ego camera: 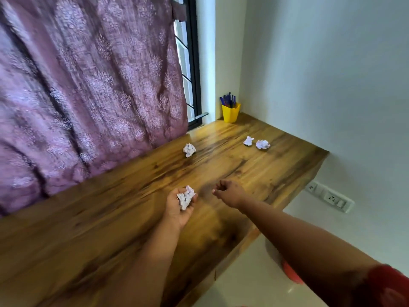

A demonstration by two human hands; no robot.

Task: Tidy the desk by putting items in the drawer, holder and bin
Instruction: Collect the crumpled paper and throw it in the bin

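My left hand [177, 207] lies palm up over the wooden desk [110, 218] with a crumpled paper ball [186, 197] cupped in its fingers. My right hand [229, 192] hovers just to the right of it, fingers loosely curled and holding nothing. Three more crumpled paper balls lie further back: one [189, 150] near the curtain, and a pair [248, 141] [263, 144] side by side toward the desk's right end. A yellow pen holder [230, 112] with several blue pens stands in the far corner.
A purple curtain [88, 96] hangs along the desk's back edge on the left. A white wall with a socket plate [329, 197] is on the right. Part of a red object [291, 273] shows on the floor below the desk's front edge.
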